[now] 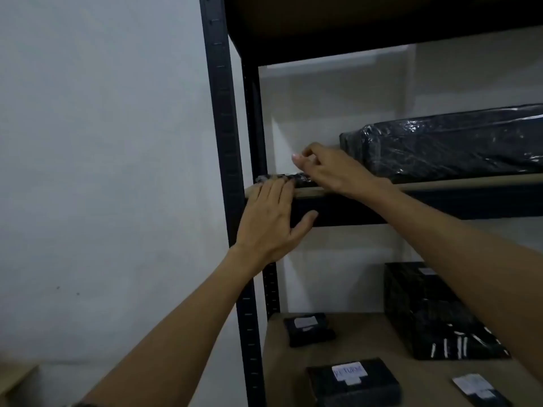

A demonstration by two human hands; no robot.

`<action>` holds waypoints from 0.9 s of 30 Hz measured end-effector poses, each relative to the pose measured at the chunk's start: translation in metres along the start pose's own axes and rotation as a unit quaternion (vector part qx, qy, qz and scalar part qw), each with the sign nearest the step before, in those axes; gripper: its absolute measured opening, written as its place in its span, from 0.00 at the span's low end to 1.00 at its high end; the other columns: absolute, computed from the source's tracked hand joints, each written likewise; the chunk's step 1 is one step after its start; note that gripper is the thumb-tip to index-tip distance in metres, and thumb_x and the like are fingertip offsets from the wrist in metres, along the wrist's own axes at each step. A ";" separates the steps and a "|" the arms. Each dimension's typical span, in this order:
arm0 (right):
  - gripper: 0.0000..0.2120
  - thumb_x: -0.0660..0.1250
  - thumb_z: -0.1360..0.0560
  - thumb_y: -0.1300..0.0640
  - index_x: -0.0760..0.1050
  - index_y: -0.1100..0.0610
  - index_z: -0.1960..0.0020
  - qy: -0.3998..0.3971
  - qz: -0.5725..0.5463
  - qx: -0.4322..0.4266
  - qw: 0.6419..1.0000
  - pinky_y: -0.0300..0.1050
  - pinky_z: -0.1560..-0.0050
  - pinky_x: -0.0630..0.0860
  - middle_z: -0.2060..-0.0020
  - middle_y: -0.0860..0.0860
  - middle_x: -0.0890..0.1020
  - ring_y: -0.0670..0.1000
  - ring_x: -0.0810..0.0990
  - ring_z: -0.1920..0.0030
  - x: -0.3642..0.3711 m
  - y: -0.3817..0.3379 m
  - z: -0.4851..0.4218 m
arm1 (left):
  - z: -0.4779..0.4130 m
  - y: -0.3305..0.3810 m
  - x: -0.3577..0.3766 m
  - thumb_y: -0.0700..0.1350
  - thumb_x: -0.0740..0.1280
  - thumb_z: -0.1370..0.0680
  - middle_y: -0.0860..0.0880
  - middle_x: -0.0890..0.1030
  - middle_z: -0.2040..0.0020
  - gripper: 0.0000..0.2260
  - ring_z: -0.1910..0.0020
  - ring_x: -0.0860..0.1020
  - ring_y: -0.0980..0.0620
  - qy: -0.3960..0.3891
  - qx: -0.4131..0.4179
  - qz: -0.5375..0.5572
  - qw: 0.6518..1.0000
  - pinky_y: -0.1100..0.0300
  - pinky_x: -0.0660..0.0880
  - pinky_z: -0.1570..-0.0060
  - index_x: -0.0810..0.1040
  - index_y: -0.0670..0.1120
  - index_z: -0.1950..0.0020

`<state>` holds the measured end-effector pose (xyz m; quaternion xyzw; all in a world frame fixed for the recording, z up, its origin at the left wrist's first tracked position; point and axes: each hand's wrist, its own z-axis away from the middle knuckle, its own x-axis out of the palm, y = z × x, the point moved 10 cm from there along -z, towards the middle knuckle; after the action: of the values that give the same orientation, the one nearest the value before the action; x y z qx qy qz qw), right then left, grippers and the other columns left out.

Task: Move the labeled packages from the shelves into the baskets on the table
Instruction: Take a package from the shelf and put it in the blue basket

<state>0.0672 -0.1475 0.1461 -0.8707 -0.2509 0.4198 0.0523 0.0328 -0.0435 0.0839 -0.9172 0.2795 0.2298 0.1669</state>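
Note:
A thin, flat black wrapped package (283, 178) lies at the front left corner of the upper shelf board (440, 181). My left hand (270, 221) reaches up from below. Its straight fingers touch the package's front edge and its thumb lies against the dark shelf beam. My right hand (332, 170) is on the package's right end with fingers curled over the top, which is hidden from this low angle. No label shows on this package. No basket is in view.
A long black wrapped package (440, 142) fills the upper shelf to the right. The lower shelf (382, 342) holds a tall black box (432, 312) and three small labeled packages (308, 329), (352, 380), (479, 389). The black rack post (223, 127) stands left, beside a bare wall.

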 end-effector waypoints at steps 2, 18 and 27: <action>0.32 0.49 0.23 0.33 0.69 0.57 0.34 -0.024 0.024 0.044 0.998 0.48 0.47 0.70 0.39 0.58 0.76 0.56 0.75 0.42 0.005 0.008 -0.014 | 0.000 -0.001 -0.002 0.62 0.53 0.21 0.45 0.76 0.49 0.25 0.50 0.72 0.47 0.040 0.009 -0.018 0.999 0.50 0.68 0.44 0.74 0.43 0.43; 0.28 0.65 0.22 0.48 0.64 0.64 0.29 -0.193 -0.096 0.285 0.934 0.44 0.39 0.64 0.29 0.58 0.67 0.54 0.68 0.37 0.054 0.060 -0.048 | 0.003 -0.004 0.002 0.61 0.51 0.22 0.44 0.75 0.54 0.25 0.55 0.72 0.45 0.100 0.008 -0.071 0.992 0.51 0.67 0.52 0.75 0.41 0.46; 0.22 0.78 0.36 0.59 0.78 0.62 0.44 -0.065 -0.245 0.266 0.930 0.49 0.44 0.77 0.48 0.55 0.83 0.56 0.80 0.46 0.030 0.071 -0.049 | 0.003 -0.003 0.000 0.61 0.51 0.22 0.44 0.75 0.54 0.25 0.55 0.72 0.46 0.090 -0.002 -0.058 0.994 0.51 0.68 0.51 0.75 0.42 0.46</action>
<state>0.1474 -0.1890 0.1349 -0.7068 -0.3386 0.5011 0.3670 0.0341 -0.0397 0.0816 -0.9492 0.2394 0.1363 0.1523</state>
